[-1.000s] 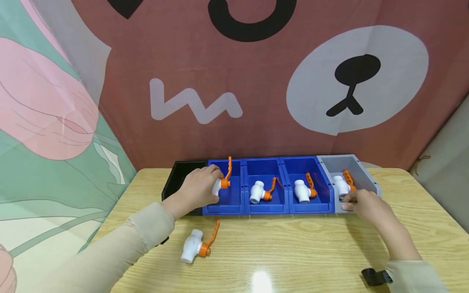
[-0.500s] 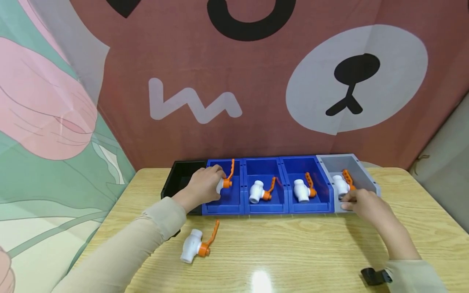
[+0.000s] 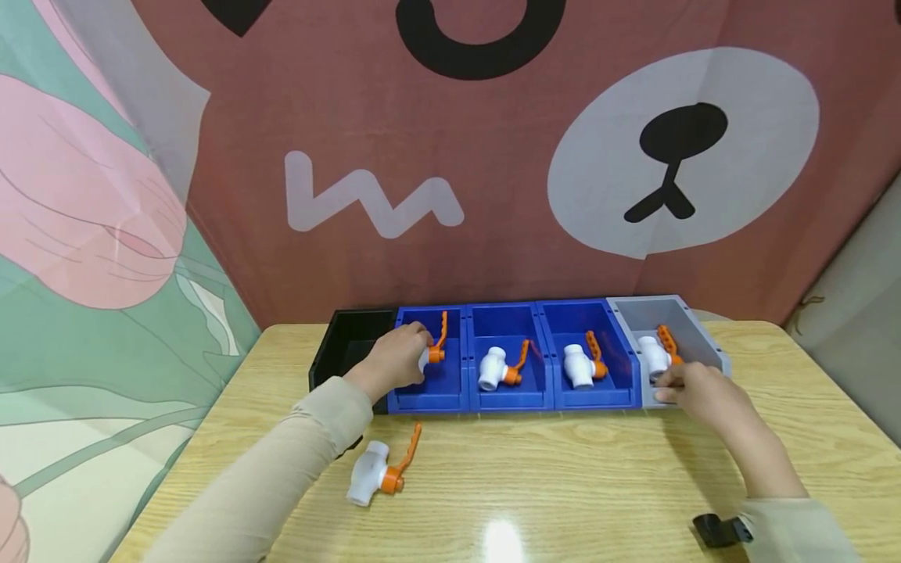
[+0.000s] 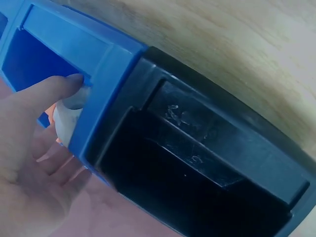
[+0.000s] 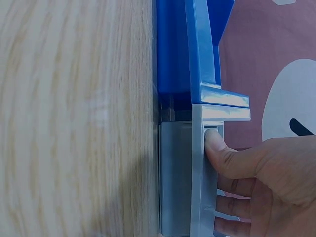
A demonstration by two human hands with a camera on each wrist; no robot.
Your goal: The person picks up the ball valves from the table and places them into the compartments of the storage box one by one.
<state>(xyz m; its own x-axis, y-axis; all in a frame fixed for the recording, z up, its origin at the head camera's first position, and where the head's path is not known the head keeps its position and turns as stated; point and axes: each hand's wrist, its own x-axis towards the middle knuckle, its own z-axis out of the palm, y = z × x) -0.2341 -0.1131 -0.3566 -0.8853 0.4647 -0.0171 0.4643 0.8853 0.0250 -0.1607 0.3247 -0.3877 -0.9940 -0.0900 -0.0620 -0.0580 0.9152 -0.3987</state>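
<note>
In the head view my left hand (image 3: pixel 396 356) reaches into the leftmost blue bin (image 3: pixel 429 403) and grips a white ball valve (image 4: pixel 66 121) by its body. The valve's orange handle (image 3: pixel 443 332) points up; my fingers hide much of the white part. At the far right my right hand (image 3: pixel 706 393) holds the front wall of the grey bin (image 5: pixel 200 197), thumb on its rim and the other fingers inside. Close to those fingertips lies another white ball valve (image 3: pixel 655 356) with an orange handle. Whether they touch it, I cannot tell.
Two more blue bins each hold a ball valve, the middle valve (image 3: pixel 493 369) and the right valve (image 3: pixel 579 366). A black bin (image 3: pixel 352 344) ends the row at left. Another ball valve (image 3: pixel 367 473) lies on the wooden table (image 3: pixel 563 485) in front. A printed cloth (image 3: pixel 493 258) hangs behind.
My left hand has moved slightly right and lower, bringing its ball valve down inside the leftmost blue bin. My right hand stays where it was at the grey bin.
</note>
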